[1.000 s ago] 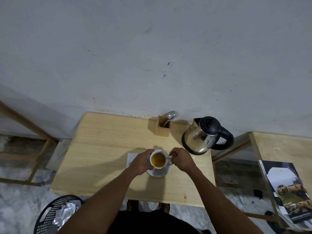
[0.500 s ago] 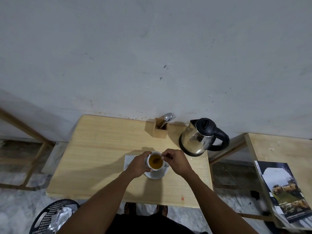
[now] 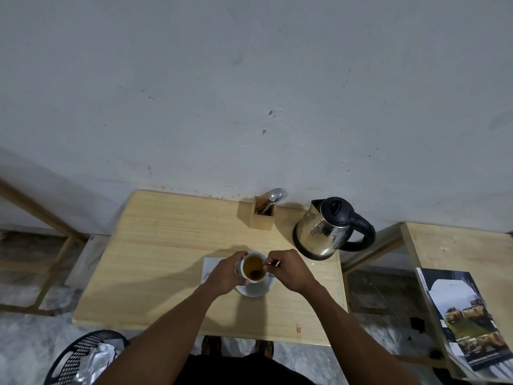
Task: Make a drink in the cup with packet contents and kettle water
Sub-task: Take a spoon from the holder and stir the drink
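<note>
The pale wooden counter [image 3: 155, 245] lies bare across its left half. Near its front edge, the left hand [image 3: 226, 275] is wrapped around a small white cup [image 3: 253, 267] of amber-brown liquid, which stands upright on a white saucer [image 3: 256, 289]. The right hand [image 3: 288, 269] pinches a thin spoon handle [image 3: 273, 263] that slants down-left into the drink. Behind stands a wooden cutlery box [image 3: 262, 216]; at the right edge, a steel kettle [image 3: 323, 234], handle pointing right.
</note>
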